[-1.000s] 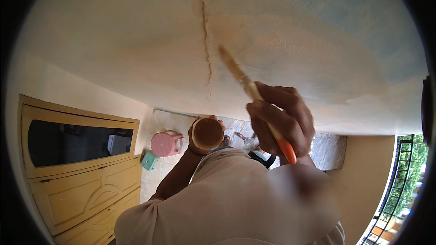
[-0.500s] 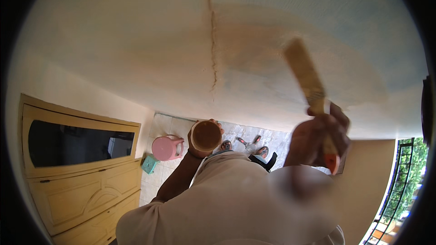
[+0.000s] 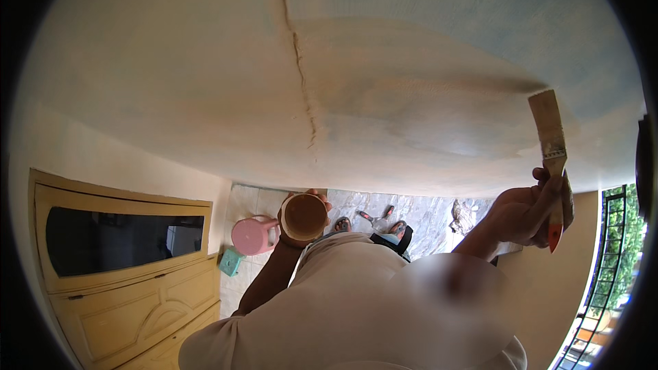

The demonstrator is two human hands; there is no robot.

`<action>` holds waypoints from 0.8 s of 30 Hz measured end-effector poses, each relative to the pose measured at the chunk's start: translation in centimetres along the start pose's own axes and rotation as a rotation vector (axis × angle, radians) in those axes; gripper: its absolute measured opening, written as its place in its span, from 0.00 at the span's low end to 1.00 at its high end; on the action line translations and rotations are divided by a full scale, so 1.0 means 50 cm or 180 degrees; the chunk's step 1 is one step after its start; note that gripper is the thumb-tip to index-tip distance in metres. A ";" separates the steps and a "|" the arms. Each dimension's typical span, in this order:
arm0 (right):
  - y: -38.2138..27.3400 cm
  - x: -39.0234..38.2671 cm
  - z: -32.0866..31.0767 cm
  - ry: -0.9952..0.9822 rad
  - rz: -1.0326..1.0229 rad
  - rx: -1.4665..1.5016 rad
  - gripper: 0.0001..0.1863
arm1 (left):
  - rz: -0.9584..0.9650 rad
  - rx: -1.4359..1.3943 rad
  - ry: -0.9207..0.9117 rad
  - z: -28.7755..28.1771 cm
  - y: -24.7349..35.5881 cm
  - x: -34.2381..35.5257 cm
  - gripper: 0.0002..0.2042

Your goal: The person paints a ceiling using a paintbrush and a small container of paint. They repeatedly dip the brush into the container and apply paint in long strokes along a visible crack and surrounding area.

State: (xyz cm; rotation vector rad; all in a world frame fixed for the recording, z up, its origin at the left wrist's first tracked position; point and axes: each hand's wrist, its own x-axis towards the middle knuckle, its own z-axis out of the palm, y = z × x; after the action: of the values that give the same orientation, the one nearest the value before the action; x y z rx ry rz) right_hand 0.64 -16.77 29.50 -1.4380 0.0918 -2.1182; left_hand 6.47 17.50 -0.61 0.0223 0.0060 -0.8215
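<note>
The cup hides much of my left hand, and a blurred patch covers the right side of my shirt. Near the right end of the floor's wall-side edge, a crumpled thing is too small to identify. My view cuts off the crack above and the yellow door below.

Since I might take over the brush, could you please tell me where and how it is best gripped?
Grip the brush, I'd suggest, by its orange handle end, coming from the picture's lower side: that end juts out below the right hand, while the bristles point toward the picture's top.
</note>
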 end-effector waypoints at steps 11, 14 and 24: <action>0.008 -0.050 0.097 -0.1048 0.0416 0.1122 0.09 | -0.0370 -0.0212 -0.0283 0.049 0.000 0.074 0.29; 0.085 0.041 -0.031 -0.0083 0.0411 0.0421 0.07 | -0.0284 -0.0224 -0.0162 0.043 -0.002 0.047 0.29; 0.019 -0.028 0.012 -0.1064 -0.1164 -0.0954 0.12 | -0.0693 -0.0147 -0.0015 0.047 -0.016 0.093 0.29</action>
State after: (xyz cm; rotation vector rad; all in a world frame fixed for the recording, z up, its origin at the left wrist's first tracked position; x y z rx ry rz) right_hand 1.89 -16.72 28.25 -2.1060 0.0178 -2.1744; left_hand 9.04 13.48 1.64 -0.0243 0.0235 -1.0387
